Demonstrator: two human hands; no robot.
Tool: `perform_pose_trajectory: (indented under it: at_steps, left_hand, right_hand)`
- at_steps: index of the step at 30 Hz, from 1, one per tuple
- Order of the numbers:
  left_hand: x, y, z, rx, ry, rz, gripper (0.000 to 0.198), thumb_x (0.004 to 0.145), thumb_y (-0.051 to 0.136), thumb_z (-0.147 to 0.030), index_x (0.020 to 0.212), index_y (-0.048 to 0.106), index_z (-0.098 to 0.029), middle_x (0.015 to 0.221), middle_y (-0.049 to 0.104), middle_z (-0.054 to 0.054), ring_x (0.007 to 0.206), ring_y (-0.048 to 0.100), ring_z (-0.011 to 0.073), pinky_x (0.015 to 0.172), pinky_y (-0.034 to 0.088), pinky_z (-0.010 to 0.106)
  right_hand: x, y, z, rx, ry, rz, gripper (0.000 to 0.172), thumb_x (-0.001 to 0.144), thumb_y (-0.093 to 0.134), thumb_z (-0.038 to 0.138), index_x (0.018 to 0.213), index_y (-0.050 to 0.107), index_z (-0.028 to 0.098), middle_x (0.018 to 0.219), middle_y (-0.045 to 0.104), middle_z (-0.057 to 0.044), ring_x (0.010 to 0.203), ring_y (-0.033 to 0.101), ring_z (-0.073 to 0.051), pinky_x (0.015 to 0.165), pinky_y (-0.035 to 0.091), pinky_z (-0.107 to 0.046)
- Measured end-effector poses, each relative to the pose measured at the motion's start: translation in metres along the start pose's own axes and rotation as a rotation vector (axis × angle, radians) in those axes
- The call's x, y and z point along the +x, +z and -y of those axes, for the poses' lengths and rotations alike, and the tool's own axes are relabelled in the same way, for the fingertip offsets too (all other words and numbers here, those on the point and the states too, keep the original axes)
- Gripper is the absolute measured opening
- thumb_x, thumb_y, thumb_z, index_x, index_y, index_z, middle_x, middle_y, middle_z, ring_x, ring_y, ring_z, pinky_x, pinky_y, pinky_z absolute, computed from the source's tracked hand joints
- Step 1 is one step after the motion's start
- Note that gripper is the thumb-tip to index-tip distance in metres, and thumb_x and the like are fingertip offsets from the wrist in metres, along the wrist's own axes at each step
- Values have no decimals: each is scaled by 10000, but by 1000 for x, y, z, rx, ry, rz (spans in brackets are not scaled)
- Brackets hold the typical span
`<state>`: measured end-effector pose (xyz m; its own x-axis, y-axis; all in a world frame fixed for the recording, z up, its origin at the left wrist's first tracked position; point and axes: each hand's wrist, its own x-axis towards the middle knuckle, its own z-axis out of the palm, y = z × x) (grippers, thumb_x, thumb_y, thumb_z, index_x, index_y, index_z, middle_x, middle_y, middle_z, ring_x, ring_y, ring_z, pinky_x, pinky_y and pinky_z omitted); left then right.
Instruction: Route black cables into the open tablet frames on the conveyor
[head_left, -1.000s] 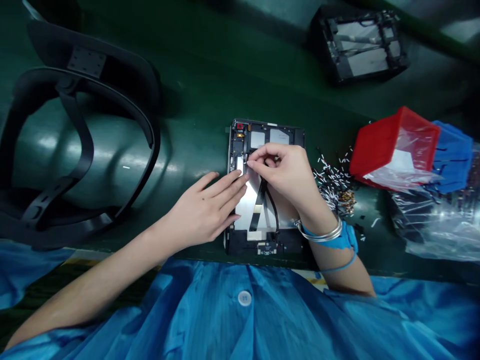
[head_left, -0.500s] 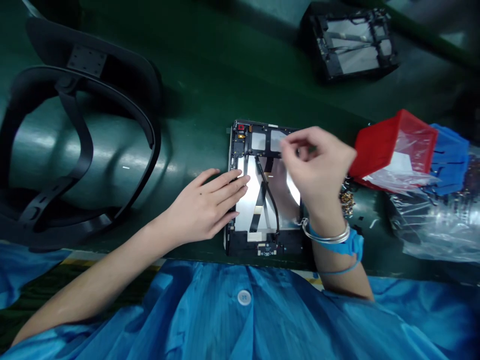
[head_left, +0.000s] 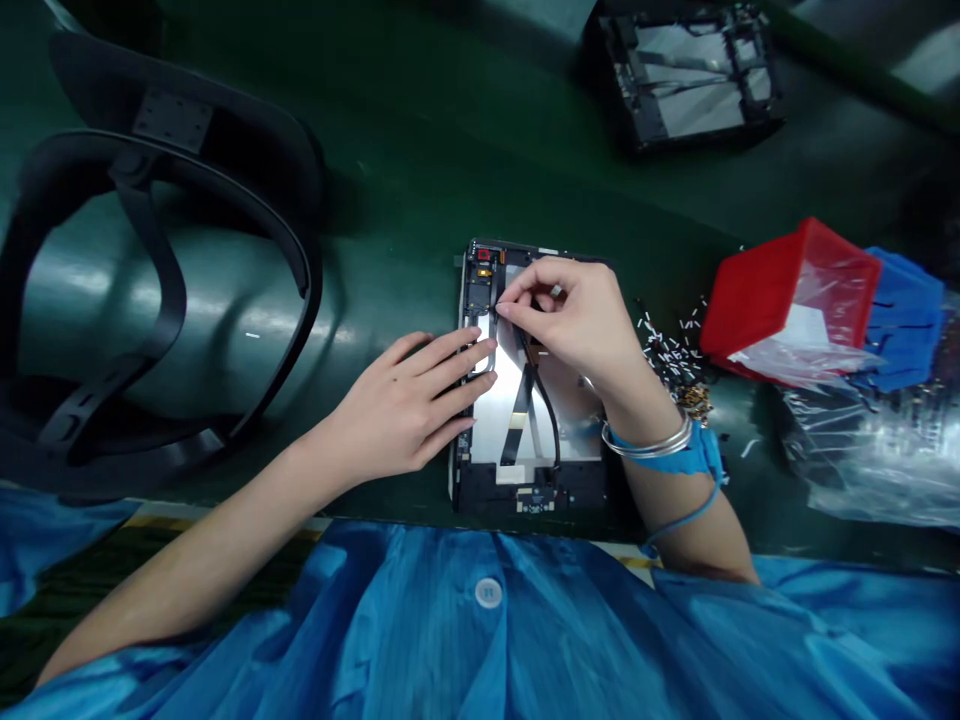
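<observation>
The left hand [head_left: 405,405] lies spread on the device's [head_left: 540,425] edge by glossy counter [head_left: 382,270], the right hand [head_left: 581,315] pinched, on what I can't tell.

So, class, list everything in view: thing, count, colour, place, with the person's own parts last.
Open device: one, black and silver, centre
Cables: at least two, mainly black, across the open device
Similar device: at least one, black and silver, upper right
Strapped frame: one, black, left
Red bin: one, red, right
Blue bin: one, blue, beside the red bin
Plastic bagging: uncounted, clear, far right
Small pieces: many, mostly white and black, left of the red bin
Table: one, green, beneath
Garment: blue, bottom
Bangles: count unclear, silver, right wrist
Left hand: one, bare, fingers spread on the open device
Right hand: one, bare, fingertips pinched over the open device
</observation>
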<state>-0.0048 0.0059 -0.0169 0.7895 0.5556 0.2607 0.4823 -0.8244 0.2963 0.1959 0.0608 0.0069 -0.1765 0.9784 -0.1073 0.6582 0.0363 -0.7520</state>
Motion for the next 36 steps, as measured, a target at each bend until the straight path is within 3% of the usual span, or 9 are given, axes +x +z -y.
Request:
perform_pose_trajectory:
  at_steps: [9,16,22,26,29,32,33,34,36]
  left_hand:
    - [6,-2,-3,42,-16,37,377,969,420,-294,1263,571,-113,1387,515,128,1298,461,299,985,426,442]
    - [21,0,0,-24,-102,33,390,953,445,-252,1310,537,-126,1379,519,134,1302,446,317,1014,407,480]
    - [-8,-5,-31,-169,-488,-213,439,937,483,-248,1371,442,-197,1353,516,117,1257,485,262,1039,423,451]
    - [-30,6,-67,-156,-639,-208,477,929,501,-327,1386,414,-219,1353,500,131,1231,489,297,1014,426,514]
    - [-36,17,-87,-124,-678,-195,486,938,480,-361,1397,395,-223,1399,460,144,1276,444,325,1006,414,551]
    - [-38,27,-97,-91,-682,-194,505,942,479,-357,1417,368,-229,1454,402,156,1341,377,347,1018,396,576]
    - [-38,30,-99,-90,-682,-195,517,942,481,-351,1429,350,-236,1470,382,156,1360,354,350,1026,388,586]
    - [-38,32,-101,-97,-683,-201,532,942,486,-348,1440,331,-244,1482,368,153,1373,336,351,1035,379,596]
    - [-36,37,-103,-146,-687,-233,546,941,498,-353,1447,313,-263,1493,355,141,1388,316,343,1051,368,613]
  right_hand:
    - [-1,2,-2,-94,-29,-13,62,740,616,130,707,655,165,643,543,11,655,498,-113,644,372,-279]
    - [-34,-32,-4,-345,-77,-66,99,775,601,170,722,676,209,737,635,-28,720,544,-167,660,363,-313]
    - [-48,-23,-5,-522,-92,61,110,762,582,150,699,661,193,739,658,-36,736,569,-173,634,349,-304]
    - [-44,-20,2,-632,-83,59,128,739,555,137,636,622,170,686,632,-62,672,550,-187,582,289,-317]
    - [-57,-56,-5,-587,-12,-146,73,718,587,157,702,650,189,711,644,-60,676,564,-192,585,303,-316]
    - [-89,-100,-26,-714,306,-697,238,728,558,149,911,700,204,738,671,-103,673,576,-217,567,276,-332]
    - [-103,-107,-34,-808,363,-688,362,743,573,165,1084,680,217,836,695,-132,714,586,-237,562,251,-337]
    - [-116,-107,-40,-870,430,-758,377,669,662,185,1043,706,194,779,693,-148,676,578,-259,540,218,-336]
    - [-141,-90,-48,-789,278,-565,270,791,600,325,961,724,156,720,683,-154,649,580,-254,523,263,-327]
